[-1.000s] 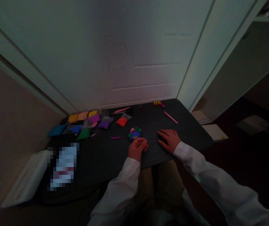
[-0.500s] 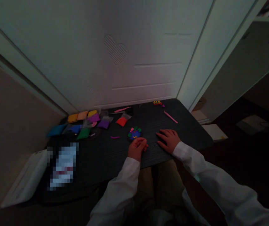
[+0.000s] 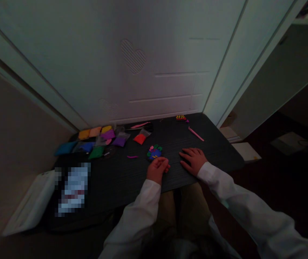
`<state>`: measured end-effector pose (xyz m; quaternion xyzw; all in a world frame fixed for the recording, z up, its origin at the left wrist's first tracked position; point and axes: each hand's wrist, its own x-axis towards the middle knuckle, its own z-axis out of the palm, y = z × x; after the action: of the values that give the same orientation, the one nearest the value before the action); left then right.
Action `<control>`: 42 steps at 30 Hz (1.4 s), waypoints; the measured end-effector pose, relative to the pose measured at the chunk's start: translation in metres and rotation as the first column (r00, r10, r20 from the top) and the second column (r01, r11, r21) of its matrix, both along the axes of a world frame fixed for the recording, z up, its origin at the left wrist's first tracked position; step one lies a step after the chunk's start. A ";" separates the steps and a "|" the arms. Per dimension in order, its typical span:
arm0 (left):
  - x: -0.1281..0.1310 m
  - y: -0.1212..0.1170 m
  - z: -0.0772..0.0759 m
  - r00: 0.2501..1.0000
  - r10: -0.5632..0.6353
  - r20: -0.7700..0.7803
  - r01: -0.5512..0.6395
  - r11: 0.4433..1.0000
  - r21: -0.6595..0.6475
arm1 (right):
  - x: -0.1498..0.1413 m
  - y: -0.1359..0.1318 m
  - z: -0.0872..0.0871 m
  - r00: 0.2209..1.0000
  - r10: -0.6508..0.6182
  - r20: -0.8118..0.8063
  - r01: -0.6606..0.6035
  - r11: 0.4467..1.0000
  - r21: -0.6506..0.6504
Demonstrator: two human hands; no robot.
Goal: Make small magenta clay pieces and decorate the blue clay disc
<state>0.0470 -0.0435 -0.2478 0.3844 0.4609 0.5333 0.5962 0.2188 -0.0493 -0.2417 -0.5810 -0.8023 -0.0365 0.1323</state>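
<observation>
My left hand rests by the table's front edge, fingers curled and thumb pressed to them; whatever it may hold is hidden. Just beyond its knuckles lies a round blue clay piece with green, pink and yellow bits around and on it. My right hand lies palm down on the dark table, fingers spread, to the right of that piece. A thin purple clay strip lies to the left. Farther back on the right is a pink modelling tool.
Several bags of coloured clay, including a red bag and a green bag, cover the back left. Another pink tool and a yellow-and-red clay piece lie near the white panel. A blurred-out packet lies front left.
</observation>
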 end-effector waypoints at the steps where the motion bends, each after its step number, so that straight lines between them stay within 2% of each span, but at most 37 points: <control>1: 0.000 0.000 0.000 1.000 -0.001 0.005 0.001 1.000 -0.001 | 0.000 0.000 0.000 1.000 0.001 0.000 -0.001 1.000 -0.001; 34: 0.000 -0.001 0.003 1.000 -0.006 -0.008 0.006 1.000 -0.001 | 0.001 0.001 0.000 1.000 -0.004 -0.021 0.004 1.000 0.002; 42: 0.000 0.000 0.001 1.000 0.006 -0.012 -0.006 1.000 0.007 | 0.003 0.003 -0.001 0.997 0.012 -0.079 -0.013 1.000 0.000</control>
<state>0.0469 -0.0439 -0.2463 0.3881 0.4638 0.5345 0.5904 0.2222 -0.0462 -0.2427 -0.5770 -0.8000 -0.0122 0.1641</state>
